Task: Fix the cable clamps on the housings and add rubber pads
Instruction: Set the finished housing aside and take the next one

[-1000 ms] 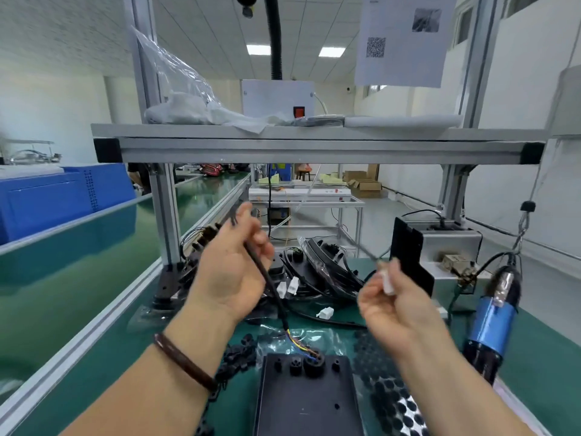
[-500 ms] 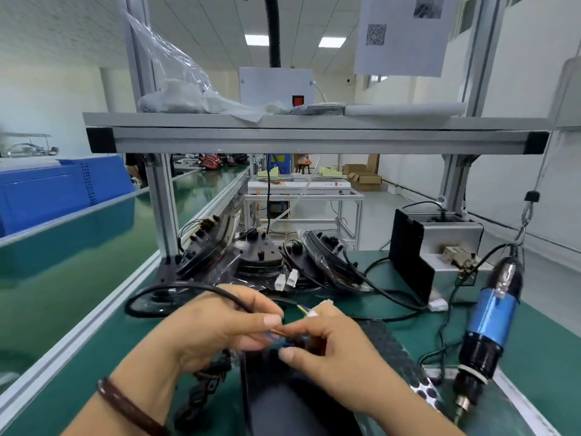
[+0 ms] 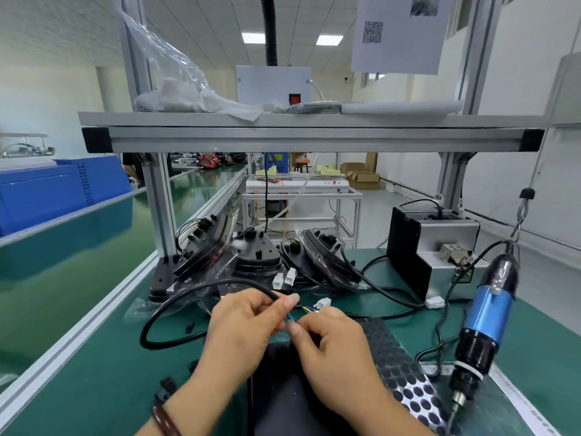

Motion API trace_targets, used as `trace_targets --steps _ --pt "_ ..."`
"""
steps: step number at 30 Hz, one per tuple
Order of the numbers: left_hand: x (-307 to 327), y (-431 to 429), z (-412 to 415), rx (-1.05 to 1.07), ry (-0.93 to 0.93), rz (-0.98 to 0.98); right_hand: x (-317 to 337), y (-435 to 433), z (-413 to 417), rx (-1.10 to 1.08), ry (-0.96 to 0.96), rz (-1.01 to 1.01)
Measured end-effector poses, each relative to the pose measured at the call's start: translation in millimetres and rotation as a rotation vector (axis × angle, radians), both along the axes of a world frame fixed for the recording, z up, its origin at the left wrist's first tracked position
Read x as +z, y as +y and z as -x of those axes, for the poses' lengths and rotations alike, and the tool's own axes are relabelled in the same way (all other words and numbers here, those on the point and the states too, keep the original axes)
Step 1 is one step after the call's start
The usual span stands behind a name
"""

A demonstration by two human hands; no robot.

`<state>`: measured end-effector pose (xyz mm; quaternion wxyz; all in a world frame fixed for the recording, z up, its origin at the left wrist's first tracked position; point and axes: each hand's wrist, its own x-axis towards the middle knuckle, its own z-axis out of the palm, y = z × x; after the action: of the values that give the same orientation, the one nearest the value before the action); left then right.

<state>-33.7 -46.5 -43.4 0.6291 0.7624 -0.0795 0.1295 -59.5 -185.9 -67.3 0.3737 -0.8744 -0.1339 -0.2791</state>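
Note:
A black housing (image 3: 279, 401) lies flat on the green mat in front of me, mostly covered by my wrists. My left hand (image 3: 248, 325) pinches the end of a black cable (image 3: 176, 302) that loops out to the left. My right hand (image 3: 330, 338) pinches the coloured wires (image 3: 306, 309) coming out of that cable, just above the housing. A white connector (image 3: 322, 303) sits at the wires' far end. A sheet of round black rubber pads (image 3: 399, 369) lies right of the housing. Small black cable clamps (image 3: 166, 390) lie on the mat at lower left.
A blue electric screwdriver (image 3: 484, 325) hangs at the right on a cord. Several bagged black housings (image 3: 257, 256) with cables lean at the back of the bench. A grey metal box (image 3: 440, 243) stands back right. An aluminium frame post (image 3: 160, 209) and shelf rise overhead.
Both hands came down from chest height to just above the housing and closed together. The cable, held up before, now loops on the mat to the left. The camera tilted slightly.

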Motion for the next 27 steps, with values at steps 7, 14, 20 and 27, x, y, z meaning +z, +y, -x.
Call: trace_targets --steps 7,14,20,27 --pt "-0.1 -2.7 1.4 -0.051 0.038 0.170 4.8 -1.8 1.3 0.105 0.084 -0.095" --pt "-5.2 0.1 2.2 -0.151 0.070 0.090 6.5 -3.3 1.3 0.087 0.097 -0.115" --pt "-2.2 -1.6 4.6 -0.127 0.028 -0.068 7.1 -4.6 3.3 0.099 0.138 -0.130" --pt "59.8 33.0 13.0 -0.503 0.365 -0.410 61.7 -33.2 -4.6 0.213 0.161 -0.428"
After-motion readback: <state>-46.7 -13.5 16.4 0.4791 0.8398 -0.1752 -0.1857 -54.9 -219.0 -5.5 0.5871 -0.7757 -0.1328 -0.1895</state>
